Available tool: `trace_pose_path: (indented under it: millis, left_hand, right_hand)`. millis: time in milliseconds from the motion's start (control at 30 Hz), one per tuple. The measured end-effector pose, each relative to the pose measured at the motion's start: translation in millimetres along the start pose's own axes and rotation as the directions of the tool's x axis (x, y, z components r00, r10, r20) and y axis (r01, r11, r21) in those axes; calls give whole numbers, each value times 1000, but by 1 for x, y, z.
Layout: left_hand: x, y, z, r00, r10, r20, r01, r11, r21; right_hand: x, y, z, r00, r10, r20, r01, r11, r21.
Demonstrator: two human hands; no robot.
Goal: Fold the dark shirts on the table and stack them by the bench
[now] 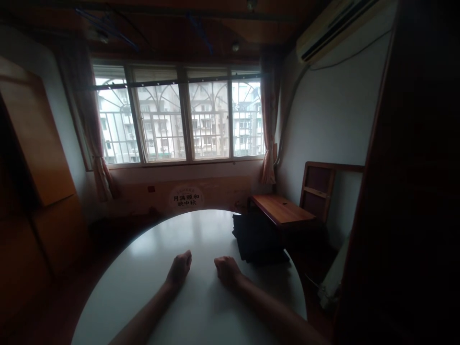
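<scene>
On a round white table (143, 297), my left hand (179, 268) is closed in a fist, its forearm reaching in from the lower left. My right hand (227, 270) is also curled into a fist, a short gap to the right of the left one. Nothing shows between the fingers of either hand. Black folded cloth (260, 239) lies at the table's right edge, beyond my right hand and apart from it.
Behind the table's right side stands a low wooden table (283, 209). A wooden frame (318, 189) leans by the right wall. Orange-brown cabinets (53, 158) line the left. A barred window (183, 120) with tied curtains (268, 124) fills the far wall.
</scene>
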State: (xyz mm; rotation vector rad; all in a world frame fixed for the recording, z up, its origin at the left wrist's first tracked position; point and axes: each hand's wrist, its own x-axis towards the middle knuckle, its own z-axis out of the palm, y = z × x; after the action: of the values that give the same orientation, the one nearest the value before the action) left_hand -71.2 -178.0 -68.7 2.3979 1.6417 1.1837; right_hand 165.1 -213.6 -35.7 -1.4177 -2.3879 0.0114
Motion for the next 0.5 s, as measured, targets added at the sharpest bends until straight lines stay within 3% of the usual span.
trace_pose_path:
  millis: [267, 500]
  left_hand:
    - [7, 15, -11, 998, -67, -4, 67, 996, 64]
    - [-24, 34, -15, 999, -44, -3, 44, 999, 1]
  right_hand:
    - [-6, -9, -15, 988, 154, -17, -155, 981, -119]
    - [-9, -18, -22, 992, 111, -60, -119, 980, -161]
